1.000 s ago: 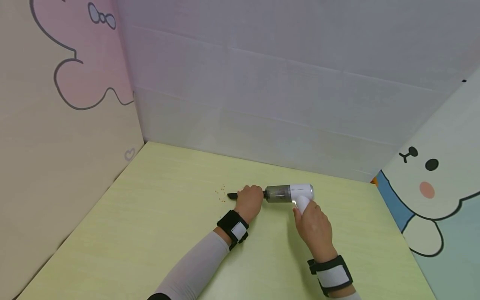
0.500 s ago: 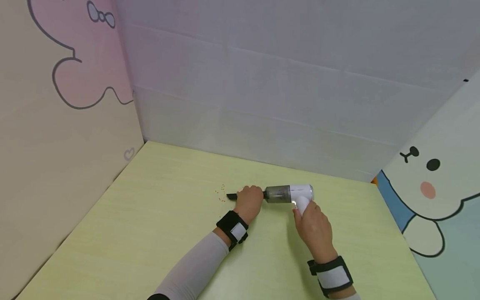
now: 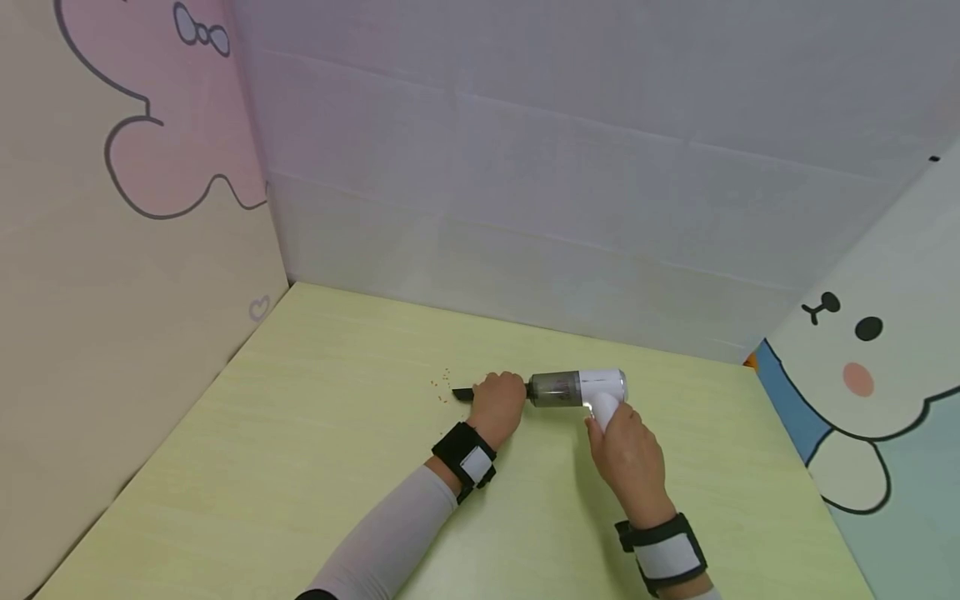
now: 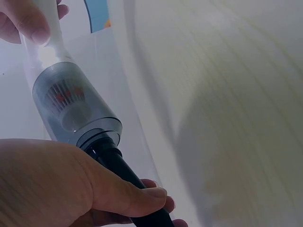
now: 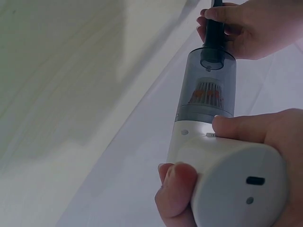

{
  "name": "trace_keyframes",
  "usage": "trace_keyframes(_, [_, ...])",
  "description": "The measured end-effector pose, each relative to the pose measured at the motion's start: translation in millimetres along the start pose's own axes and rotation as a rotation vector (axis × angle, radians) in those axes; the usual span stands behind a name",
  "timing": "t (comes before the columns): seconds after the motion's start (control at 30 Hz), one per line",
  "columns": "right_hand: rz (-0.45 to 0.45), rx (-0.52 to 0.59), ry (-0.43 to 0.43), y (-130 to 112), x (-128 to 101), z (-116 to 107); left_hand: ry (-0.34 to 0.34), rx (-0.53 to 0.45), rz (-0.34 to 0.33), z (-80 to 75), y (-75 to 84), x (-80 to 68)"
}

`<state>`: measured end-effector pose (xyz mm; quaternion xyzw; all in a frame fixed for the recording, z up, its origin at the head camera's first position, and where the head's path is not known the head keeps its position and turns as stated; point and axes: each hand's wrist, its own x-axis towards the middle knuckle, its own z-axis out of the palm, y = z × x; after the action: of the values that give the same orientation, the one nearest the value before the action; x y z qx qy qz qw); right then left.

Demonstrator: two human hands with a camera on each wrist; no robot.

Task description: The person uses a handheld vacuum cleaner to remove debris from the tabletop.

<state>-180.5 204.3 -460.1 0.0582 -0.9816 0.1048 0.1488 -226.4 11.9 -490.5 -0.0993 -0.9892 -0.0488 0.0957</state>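
While the handheld vacuum (image 3: 577, 387) lay nearly level just above the yellow-green table (image 3: 300, 467), the right hand (image 3: 628, 454) wrapped its fingers round the white handle (image 5: 232, 184). The left hand (image 3: 497, 402) curled round the black nozzle (image 4: 124, 175), whose tip (image 3: 462, 392) pointed at small crumbs (image 3: 442, 390) on the table. Reddish specks showed inside the clear dust chamber (image 5: 207, 90).

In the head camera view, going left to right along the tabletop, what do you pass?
Scattered crumbs → black nozzle tip → left hand gripping the nozzle → clear dust cup → white vacuum body, held by the right hand.
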Motion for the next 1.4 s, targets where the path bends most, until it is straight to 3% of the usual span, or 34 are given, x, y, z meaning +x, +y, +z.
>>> trace_keyframes(1.03, [-0.035,-0.013,0.025,-2.9,-3.6,-3.0,-0.043,-0.030,-0.020,-4.3,-0.6,-3.8])
trace_keyframes(1.4, [-0.017,-0.014,-0.004,-3.6,-4.2,-4.4,-0.035,-0.021,-0.012,-4.3,-0.2,-4.1])
